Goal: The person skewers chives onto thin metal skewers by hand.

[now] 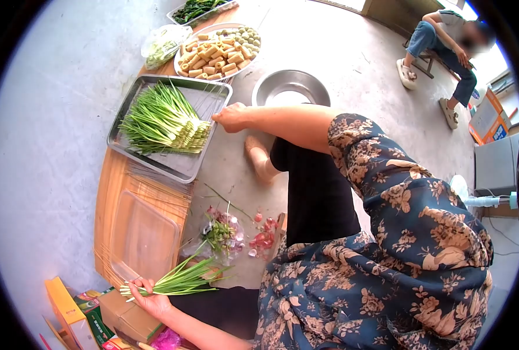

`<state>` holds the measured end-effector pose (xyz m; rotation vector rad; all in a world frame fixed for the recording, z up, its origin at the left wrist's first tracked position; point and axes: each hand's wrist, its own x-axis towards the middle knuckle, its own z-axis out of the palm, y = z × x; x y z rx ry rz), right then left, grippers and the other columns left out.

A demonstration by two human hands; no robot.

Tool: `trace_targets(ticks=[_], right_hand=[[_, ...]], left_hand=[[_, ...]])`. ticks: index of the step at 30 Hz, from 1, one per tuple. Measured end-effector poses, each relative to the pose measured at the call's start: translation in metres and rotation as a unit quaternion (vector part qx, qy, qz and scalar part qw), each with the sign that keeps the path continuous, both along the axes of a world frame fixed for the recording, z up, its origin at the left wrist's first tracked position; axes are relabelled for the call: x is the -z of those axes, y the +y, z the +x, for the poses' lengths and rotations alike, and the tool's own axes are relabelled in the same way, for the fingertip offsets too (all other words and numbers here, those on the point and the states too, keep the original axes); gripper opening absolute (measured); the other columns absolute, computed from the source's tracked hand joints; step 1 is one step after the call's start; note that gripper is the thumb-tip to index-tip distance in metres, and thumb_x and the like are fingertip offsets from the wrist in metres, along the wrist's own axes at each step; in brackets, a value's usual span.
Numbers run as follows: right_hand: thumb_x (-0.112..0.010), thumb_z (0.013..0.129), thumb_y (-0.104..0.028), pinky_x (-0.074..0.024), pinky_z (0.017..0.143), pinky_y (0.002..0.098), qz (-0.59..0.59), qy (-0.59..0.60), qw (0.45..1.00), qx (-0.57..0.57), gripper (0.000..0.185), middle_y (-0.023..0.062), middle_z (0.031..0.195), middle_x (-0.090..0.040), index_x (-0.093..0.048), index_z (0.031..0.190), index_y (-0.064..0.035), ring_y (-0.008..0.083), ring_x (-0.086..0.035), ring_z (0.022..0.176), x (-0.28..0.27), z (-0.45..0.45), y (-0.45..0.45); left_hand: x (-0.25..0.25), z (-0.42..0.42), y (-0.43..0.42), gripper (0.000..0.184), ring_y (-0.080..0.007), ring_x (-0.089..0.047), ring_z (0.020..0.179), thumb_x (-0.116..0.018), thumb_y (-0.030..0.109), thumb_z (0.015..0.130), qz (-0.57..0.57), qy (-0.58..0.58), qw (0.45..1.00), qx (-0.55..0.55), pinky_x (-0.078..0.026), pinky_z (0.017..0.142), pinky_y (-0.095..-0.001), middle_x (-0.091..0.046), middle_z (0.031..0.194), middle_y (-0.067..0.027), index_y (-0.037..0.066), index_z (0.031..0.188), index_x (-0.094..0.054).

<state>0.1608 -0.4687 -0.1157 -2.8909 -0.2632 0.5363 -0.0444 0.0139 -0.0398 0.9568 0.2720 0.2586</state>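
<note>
My left hand [150, 298], at the lower left, is closed around the pale ends of a small bunch of garlic chives [183, 279]. The green leaves fan out to the right, past the end of a clear plastic container [144, 236]. Farther up, my right hand [232, 117] is closed at the near edge of a metal tray [193, 170], its fingers pinching the rim. A large heap of garlic chives [163, 121] lies in the tray, the cut pale ends lined up towards my right hand.
A wooden table [109, 192] carries the tray and containers. Beyond are an oval plate of tube-shaped pieces [213, 57], bagged greens [160, 49] and a steel basin [291, 87] on the floor. Scraps [221, 230] lie below. Boxes [125, 315] stand lower left. Another person [446, 46] sits upper right.
</note>
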Motion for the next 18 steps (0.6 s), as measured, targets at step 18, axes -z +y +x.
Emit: trace_targets(ticks=[18], right_hand=[[-0.051,0.079,-0.010,-0.0525,0.071,0.0446,0.054,-0.105,0.993,0.023,0.029,0.0179,0.095,-0.067,-0.058,0.107,-0.0065,0.0332,-0.066,0.092,0.003,-0.014,0.008]], left_hand=[[-0.001,0.000,-0.004,0.012,-0.0088,-0.036,0.052,-0.059,0.019,0.093,-0.004,0.012,1.000,0.016,-0.028,0.052,-0.0240,-0.049,0.073,0.0003,0.008,0.095,-0.055]])
